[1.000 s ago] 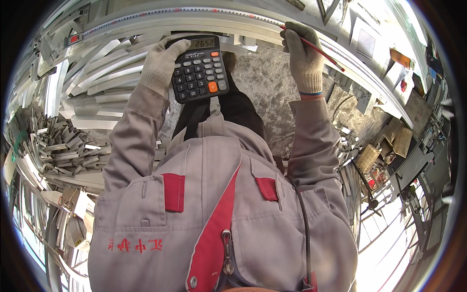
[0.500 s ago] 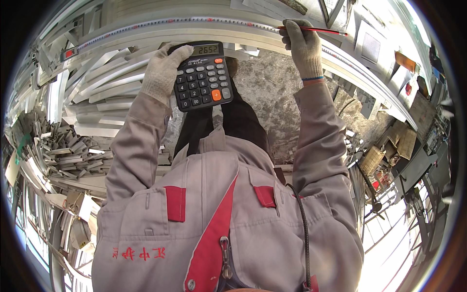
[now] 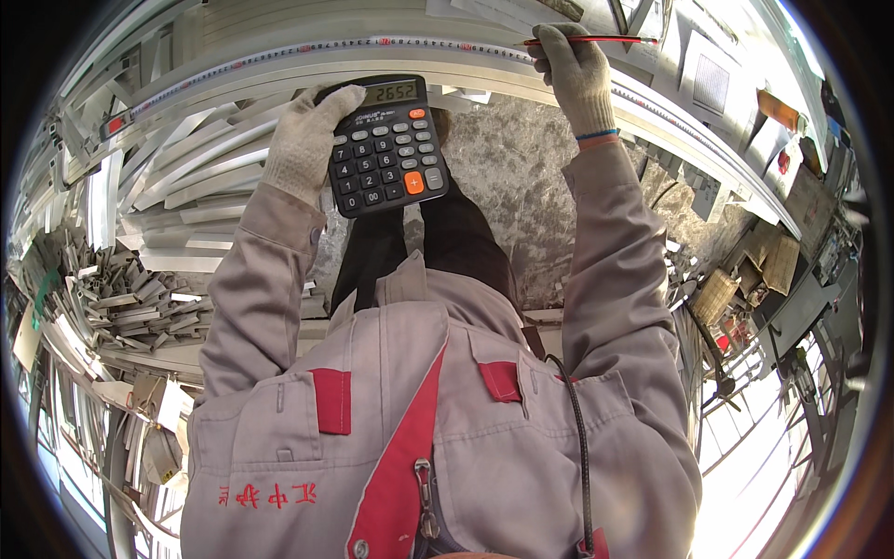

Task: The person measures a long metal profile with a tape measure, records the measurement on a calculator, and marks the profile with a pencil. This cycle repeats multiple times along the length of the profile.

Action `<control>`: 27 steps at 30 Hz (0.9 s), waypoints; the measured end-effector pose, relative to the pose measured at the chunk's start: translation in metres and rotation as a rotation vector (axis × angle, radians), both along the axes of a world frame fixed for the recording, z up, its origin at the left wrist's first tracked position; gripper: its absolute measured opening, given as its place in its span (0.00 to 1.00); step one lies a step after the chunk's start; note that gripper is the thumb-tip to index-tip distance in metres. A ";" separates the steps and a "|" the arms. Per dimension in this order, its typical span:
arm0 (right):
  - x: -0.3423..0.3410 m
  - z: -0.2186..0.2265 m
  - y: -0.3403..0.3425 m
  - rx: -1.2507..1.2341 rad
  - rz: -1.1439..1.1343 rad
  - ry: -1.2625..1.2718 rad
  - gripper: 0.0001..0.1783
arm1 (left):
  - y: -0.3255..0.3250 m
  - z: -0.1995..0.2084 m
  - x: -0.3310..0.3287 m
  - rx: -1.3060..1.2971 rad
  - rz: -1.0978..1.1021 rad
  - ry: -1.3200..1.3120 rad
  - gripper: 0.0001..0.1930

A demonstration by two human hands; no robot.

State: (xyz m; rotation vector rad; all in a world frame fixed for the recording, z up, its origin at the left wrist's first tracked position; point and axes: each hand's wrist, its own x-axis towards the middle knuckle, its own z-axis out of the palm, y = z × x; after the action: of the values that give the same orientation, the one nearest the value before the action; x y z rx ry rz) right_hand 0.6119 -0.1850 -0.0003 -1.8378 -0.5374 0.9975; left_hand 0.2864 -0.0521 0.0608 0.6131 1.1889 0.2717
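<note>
My left hand (image 3: 307, 144), in a pale knit glove, grips a black calculator (image 3: 386, 177) by its upper left side, the thumb lying at the edge of its lit display. Gloved too, my right hand (image 3: 575, 79) pinches a red and black pencil (image 3: 610, 39), its tip pointing left. Beyond both hands a tape measure's white blade (image 3: 307, 47) lies stretched along a long pale metal profile (image 3: 270, 70). The tape's red end (image 3: 115, 124) rests at the far left. The right hand is over the tape, and whether it touches it I cannot tell.
Cut metal strips (image 3: 205, 177) are stacked on the left, with a heap of short offcuts (image 3: 140, 298) below them. Cardboard boxes (image 3: 717, 296) stand at the right. A white sheet (image 3: 710, 79) and an orange object (image 3: 777, 109) lie at the far right.
My right hand has shifted slightly up and left with the pencil, which now lies more level. The calculator stays in my left hand, almost unmoved. The whole view has tilted a little.
</note>
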 end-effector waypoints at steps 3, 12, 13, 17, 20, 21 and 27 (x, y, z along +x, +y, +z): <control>0.000 -0.005 0.001 -0.031 -0.010 -0.006 0.16 | 0.000 -0.002 0.004 0.020 -0.016 0.006 0.11; 0.001 -0.017 0.006 0.016 0.040 0.009 0.16 | -0.001 -0.007 0.006 0.016 -0.006 -0.045 0.11; 0.001 -0.018 0.007 0.013 0.046 0.016 0.16 | -0.001 -0.008 0.006 0.018 -0.002 -0.053 0.11; 0.000 -0.022 0.009 0.023 0.075 0.038 0.16 | -0.002 -0.012 0.008 0.014 0.011 -0.048 0.11; -0.002 -0.023 0.011 0.031 0.083 0.056 0.17 | -0.003 -0.013 0.009 -0.011 0.021 -0.061 0.10; -0.003 -0.024 0.012 0.031 0.084 0.061 0.17 | -0.003 -0.014 0.009 -0.018 0.019 -0.061 0.10; -0.012 -0.017 0.022 0.014 0.104 0.052 0.17 | -0.004 -0.019 0.009 -0.006 -0.014 -0.082 0.11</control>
State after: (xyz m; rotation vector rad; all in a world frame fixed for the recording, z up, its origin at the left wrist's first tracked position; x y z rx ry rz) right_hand 0.6003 -0.1630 -0.0169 -1.7816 -0.6123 1.1056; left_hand 0.2956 -0.0557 0.0416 0.5998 1.1063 0.2792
